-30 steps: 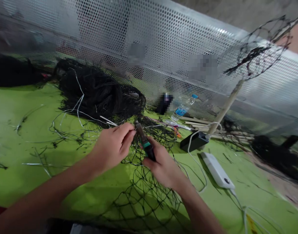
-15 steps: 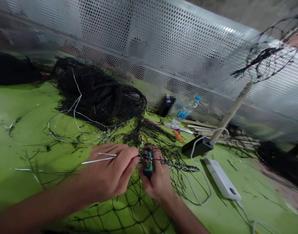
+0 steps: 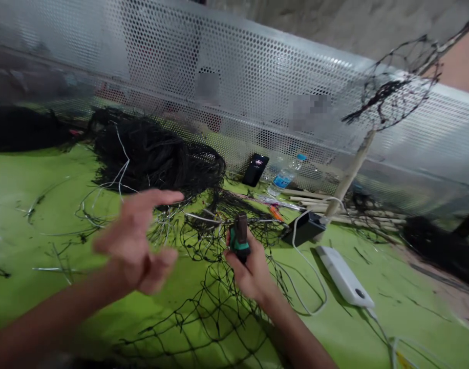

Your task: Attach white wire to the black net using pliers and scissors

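My left hand (image 3: 132,243) hovers over the green table, smeared a little by motion, its thumb and fingers spread and nothing between them. To its right, my right hand (image 3: 253,269) is wrapped around pliers (image 3: 240,241) with green and black handles, jaws pointing away from me. Black knotted netting (image 3: 215,307) spreads beneath and in front of both hands. Just left of the pliers, a short piece of silvery wire (image 3: 201,218) lies on the net. Loops of thin wire (image 3: 90,207) lie beyond my left hand.
A heap of black cord (image 3: 153,148) lies at the back left. Farther right are a phone (image 3: 255,169), a water bottle (image 3: 286,177), a black box (image 3: 305,228) beside an upright stick (image 3: 352,169), and a white power bank (image 3: 345,277) with its cable. A perforated metal panel (image 3: 242,66) stands behind.
My left hand has let go of the wire near the pliers, moved left and spread its fingers. My right hand still grips the pliers, now with their jaws turned away from me.
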### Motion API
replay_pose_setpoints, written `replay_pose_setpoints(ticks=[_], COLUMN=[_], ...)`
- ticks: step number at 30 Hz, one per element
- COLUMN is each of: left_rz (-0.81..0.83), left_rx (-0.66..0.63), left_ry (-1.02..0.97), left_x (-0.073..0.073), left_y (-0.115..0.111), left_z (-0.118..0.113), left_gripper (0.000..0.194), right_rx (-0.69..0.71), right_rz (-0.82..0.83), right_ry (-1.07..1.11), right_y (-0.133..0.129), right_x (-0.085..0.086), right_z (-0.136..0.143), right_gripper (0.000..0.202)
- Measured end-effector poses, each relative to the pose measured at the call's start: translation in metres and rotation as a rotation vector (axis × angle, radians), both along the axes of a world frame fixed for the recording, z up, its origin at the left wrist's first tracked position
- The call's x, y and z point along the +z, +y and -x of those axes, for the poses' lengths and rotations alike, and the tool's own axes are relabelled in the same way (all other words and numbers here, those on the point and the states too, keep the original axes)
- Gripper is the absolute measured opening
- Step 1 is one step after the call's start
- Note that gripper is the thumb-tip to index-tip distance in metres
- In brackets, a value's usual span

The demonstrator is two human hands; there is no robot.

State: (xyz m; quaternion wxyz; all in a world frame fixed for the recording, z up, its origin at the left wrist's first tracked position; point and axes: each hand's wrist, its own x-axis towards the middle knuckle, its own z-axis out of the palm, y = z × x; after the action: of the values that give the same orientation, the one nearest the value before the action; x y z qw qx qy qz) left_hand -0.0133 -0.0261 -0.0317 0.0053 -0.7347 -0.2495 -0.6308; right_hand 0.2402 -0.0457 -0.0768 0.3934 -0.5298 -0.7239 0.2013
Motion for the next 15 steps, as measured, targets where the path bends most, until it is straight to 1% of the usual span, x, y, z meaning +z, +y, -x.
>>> replay_pose_setpoints(ticks=[1,2,4,5,6,7,8,10,12,13,14,15], left_rz=[0.004,0.203,0.775,0.963,1.048,1.098,1.115,1.081,1.017,0.982,0.943,0.898], left_rx=[-0.08,-0.242,-0.621,-0.758,-0.84,-0.888,-0.925,-0.963,-0.97,-0.949,-0.896,-0.812], left_ry=[-0.261,-0.331,-0.217,-0.114,-0.016,0.051,0.095,0.13,0.143,0.163,0.2,0.25], left_x=[0.011,0.025,0.05,0.06,0.067,0.07,0.071,0.068,0.064,0.063,0.063,0.063], left_y=[0.006,0.013,0.03,0.037,0.043,0.048,0.05,0.049,0.043,0.039,0.034,0.03], left_z=[0.004,0.006,0.008,0.006,0.002,-0.002,-0.008,-0.018,-0.024,-0.025,-0.026,-0.026], left_gripper=[0.031,0.026,0.039,0.044,0.045,0.045,0.041,0.031,0.021,0.02,0.022,0.025], right_rx=[0.006,0.011,0.025,0.03,0.035,0.043,0.049,0.051,0.041,0.035,0.036,0.048], right_rz=[0.002,0.001,-0.006,-0.012,-0.017,-0.018,-0.015,0.001,0.031,0.052,0.081,0.116], right_ry=[0.006,0.009,0.003,0.001,0.0,0.001,0.004,0.021,0.057,0.089,0.128,0.173], right_y=[0.001,0.001,0.001,0.001,0.002,0.002,0.002,0.004,0.005,0.006,0.007,0.008], right_x=[0.001,0.003,0.009,0.012,0.014,0.016,0.018,0.021,0.022,0.023,0.023,0.024], right_z=[-0.002,-0.004,-0.008,-0.01,-0.011,-0.013,-0.014,-0.016,-0.018,-0.019,-0.02,-0.021], right_gripper=[0.017,0.018,0.019,0.02,0.021,0.021,0.021,0.021,0.02,0.02,0.02,0.021])
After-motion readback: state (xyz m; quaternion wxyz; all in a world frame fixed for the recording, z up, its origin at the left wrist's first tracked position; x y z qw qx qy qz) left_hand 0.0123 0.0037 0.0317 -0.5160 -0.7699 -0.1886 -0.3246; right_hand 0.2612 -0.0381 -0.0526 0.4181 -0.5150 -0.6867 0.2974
